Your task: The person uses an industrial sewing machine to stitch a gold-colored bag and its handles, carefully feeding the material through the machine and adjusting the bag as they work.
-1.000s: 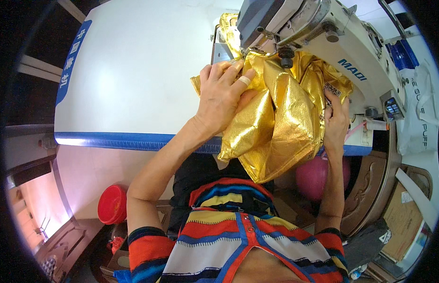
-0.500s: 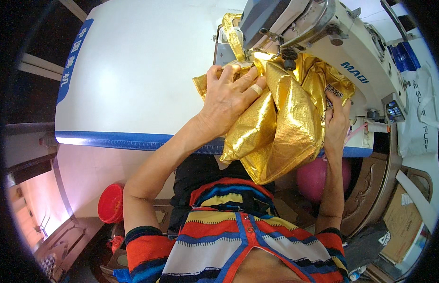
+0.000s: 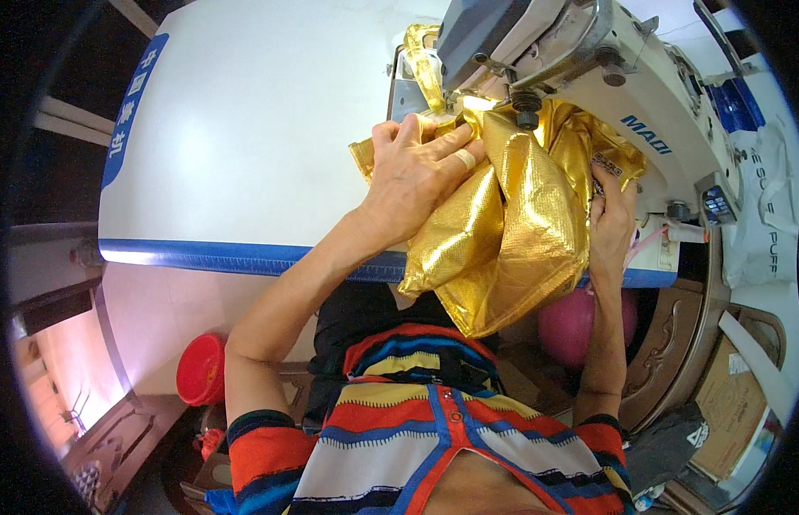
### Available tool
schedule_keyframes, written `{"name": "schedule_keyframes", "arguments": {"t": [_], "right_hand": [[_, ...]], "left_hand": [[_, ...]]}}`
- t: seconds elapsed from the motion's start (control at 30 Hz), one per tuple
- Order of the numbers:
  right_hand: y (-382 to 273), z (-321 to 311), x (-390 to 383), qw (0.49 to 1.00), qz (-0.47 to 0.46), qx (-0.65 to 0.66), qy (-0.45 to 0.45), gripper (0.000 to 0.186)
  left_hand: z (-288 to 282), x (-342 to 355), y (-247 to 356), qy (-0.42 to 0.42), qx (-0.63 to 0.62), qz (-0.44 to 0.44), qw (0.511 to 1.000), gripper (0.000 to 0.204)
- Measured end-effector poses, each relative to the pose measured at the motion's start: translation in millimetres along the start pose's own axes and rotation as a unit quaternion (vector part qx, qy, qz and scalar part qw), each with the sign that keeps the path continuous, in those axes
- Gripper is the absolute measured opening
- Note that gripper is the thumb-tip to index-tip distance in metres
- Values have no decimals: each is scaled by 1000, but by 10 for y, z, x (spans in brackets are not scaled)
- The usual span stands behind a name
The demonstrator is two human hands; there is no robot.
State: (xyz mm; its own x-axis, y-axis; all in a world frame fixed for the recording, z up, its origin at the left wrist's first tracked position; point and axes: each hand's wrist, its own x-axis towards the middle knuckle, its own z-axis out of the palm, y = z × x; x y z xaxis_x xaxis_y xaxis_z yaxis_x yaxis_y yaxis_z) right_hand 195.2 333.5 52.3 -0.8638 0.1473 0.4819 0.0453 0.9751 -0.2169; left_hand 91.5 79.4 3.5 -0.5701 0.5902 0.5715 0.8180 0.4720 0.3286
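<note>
A shiny gold bag [image 3: 537, 223] of woven-look material lies bunched under the sewing machine [image 3: 580, 51], its lower corners hanging over the table's front edge. Its gold strap [image 3: 423, 73] loops up beside the needle area, where a lamp glows on the fabric. My left hand [image 3: 417, 176], with a light band around one finger, grips and presses the bag just left of the presser foot with bent fingers; the fingertips are partly hidden in the folds. My right hand [image 3: 612, 219] holds the bag's right side near a printed patch, thumb and fingers closed on the material.
The white table [image 3: 262, 129] has a blue front edge marked like a ruler. The machine's arm stands at the right, with a small control panel [image 3: 718, 202]. Below the table are a red basin [image 3: 202, 369] at left and a pink round object [image 3: 580, 326] at right. A cardboard box [image 3: 732, 408] leans farther right.
My left hand's fingers have bent slightly more and shifted a little to the left on the bag. The bag's hanging folds have moved very slightly; my right hand keeps its place.
</note>
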Motion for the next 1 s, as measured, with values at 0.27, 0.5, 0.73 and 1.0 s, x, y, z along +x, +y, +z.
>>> {"name": "schedule_keyframes", "arguments": {"t": [0.27,0.5,0.73,1.0], "right_hand": [[25,-19,44,1000,11,-2,-28,40],[-77,-111,-34,996,54,-49,-58,40],[-287,-210,-387,994,17,-108,-33,43],[-332,-274,-552,993,43,-107,-25,39]], "left_hand": [[46,-4,14,17,10,4,1000,31],[23,15,-73,34,-17,3,999,25],[16,-4,-373,17,-67,32,997,26],[-76,27,-353,-41,-113,16,993,27]]}}
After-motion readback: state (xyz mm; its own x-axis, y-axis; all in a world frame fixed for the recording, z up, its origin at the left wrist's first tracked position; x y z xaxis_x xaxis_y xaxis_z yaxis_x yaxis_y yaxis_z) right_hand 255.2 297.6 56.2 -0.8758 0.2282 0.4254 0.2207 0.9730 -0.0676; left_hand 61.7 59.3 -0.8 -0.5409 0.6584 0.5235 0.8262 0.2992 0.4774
